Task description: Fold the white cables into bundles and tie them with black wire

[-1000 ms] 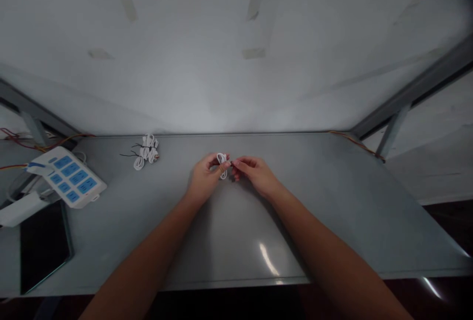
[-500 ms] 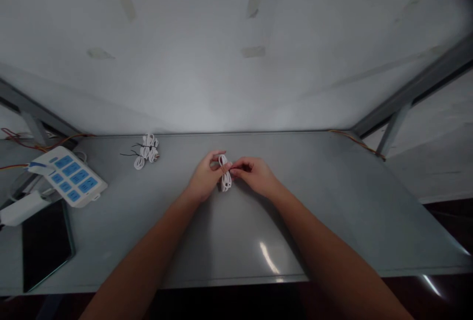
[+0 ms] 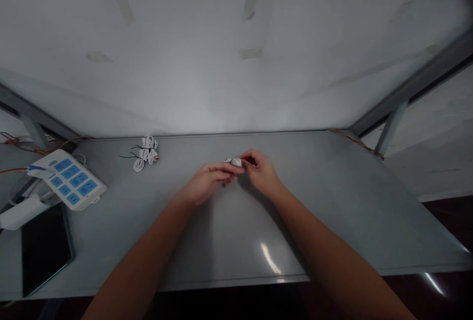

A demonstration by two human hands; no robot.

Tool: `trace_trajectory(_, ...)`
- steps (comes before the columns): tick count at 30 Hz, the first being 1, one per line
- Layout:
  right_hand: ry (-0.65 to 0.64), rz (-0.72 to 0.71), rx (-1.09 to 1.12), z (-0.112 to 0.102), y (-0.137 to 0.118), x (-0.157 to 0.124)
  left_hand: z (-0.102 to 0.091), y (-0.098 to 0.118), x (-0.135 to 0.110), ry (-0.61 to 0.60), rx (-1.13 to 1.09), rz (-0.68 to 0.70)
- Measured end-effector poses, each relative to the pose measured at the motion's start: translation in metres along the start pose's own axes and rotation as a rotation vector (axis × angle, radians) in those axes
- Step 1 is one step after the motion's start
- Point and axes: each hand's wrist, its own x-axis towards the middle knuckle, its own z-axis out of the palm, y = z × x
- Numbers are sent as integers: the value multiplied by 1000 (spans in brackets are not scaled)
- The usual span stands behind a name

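Observation:
A coiled white cable [image 3: 236, 162] is held above the middle of the grey table, mostly hidden by fingers. My left hand [image 3: 209, 182] is closed on it from the left, the fingers stretched along its near side. A thin dark line, perhaps a tie, crosses the coil. My right hand [image 3: 260, 170] is at the coil's right end, thumb and fingertips pinched together; what is between them is too small to make out. To the left, near the wall, lie bundled white cables [image 3: 147, 152] bound with black ties whose loose ends stick out leftward.
A white power strip [image 3: 76, 179] with blue sockets sits on the left of the table [image 3: 332, 202]. Beside it are a white adapter [image 3: 24, 211] and a dark tablet [image 3: 47, 248]. Thin coloured wires [image 3: 354, 143] run along the right rear corner, near the metal frame [image 3: 391, 125].
The coil has turned from upright to nearly sideways in my left hand and shifted slightly right. My left fingers now cover most of it. My right hand stays close by, its fingers pinched.

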Motion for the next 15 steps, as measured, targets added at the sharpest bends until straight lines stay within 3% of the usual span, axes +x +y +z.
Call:
trace_trajectory(3,-27,-18,-22,1,-3,-2,-3,6,0,113,-55,204)
trace_trajectory(5,-49,-19,-2,3,-6,-4,-4,8,1,131,43,282)
trace_trajectory(10,-39,12,88,4,-11,-7,0,1,0,201,432,199)
trace_trajectory(12,-2,25,88,3,-11,-6,1,-3,0,163,432,153)
trace_trajectory(15,60,29,72,1,-10,-4,2,-4,0,-43,364,78)
